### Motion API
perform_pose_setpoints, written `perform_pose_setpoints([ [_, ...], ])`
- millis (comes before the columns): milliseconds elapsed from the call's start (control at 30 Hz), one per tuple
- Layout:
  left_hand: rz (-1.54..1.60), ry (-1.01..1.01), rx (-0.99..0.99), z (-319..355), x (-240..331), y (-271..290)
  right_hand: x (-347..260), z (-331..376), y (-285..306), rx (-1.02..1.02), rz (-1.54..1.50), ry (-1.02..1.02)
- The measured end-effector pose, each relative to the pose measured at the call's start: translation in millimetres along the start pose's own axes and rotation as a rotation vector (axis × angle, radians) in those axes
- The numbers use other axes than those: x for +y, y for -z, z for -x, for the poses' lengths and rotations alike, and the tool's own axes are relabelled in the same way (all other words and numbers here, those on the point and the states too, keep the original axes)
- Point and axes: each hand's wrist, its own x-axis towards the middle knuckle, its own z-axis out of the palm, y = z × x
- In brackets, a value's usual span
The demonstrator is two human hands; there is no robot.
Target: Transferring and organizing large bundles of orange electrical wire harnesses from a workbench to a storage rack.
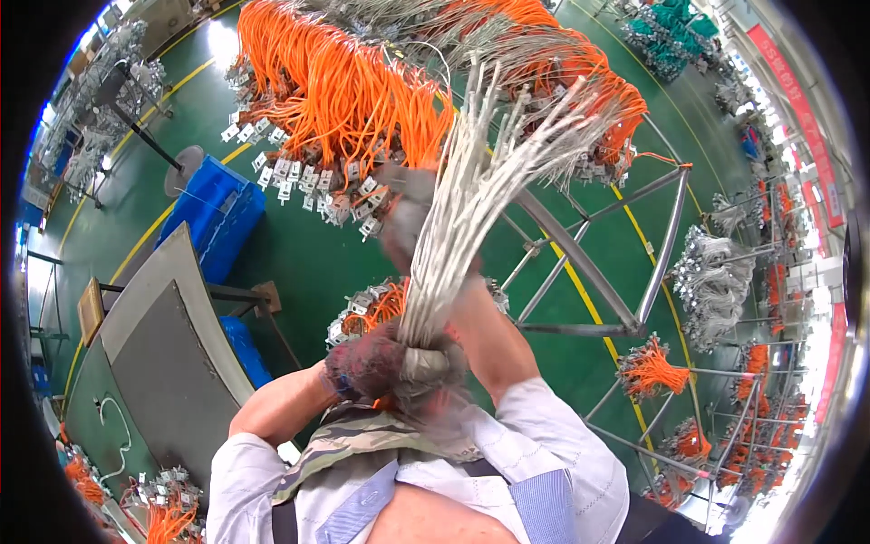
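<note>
- Green painted floor (pixel 308 254) fills most of the view, with yellow lines across it.
- Orange cable harnesses (pixel 344 91) hang in thick rows over a metal rack (pixel 589 272), probably so that they stay sorted and do not tangle; white tags hang at their ends.
- Grey worktable (pixel 154 335) stands at the left, a blue crate (pixel 213 213) just behind it.
- White wire bundle (pixel 471 199) stands upright in front of the person and fans out at the top, because it is gripped only near its lower part.
- Left hand (pixel 372 363), in a dark glove, is clenched around the bundle's base.
- Right hand (pixel 406 222), also gloved, grasps the bundle higher up, which seems to keep the strands together.
</note>
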Motion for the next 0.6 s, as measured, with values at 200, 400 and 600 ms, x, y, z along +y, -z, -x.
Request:
perform_pose_setpoints([
  [200, -0.1, -0.044, 0.117, 5.9, 3.9, -5.2, -39.5, 77.5, -87.9, 0.623, 0.336, 0.693],
  [400, -0.332, -0.222, 0.192, -10.5, -5.6, 6.2, -47.1, -46.5, -185.9, -0.428, 2.87, 0.597],
  [600, -0.317, -0.156, 0.386, -11.2, -10.7, -22.4, -56.2, -123.5, -117.9, -1.053, 3.177, -1.026],
])
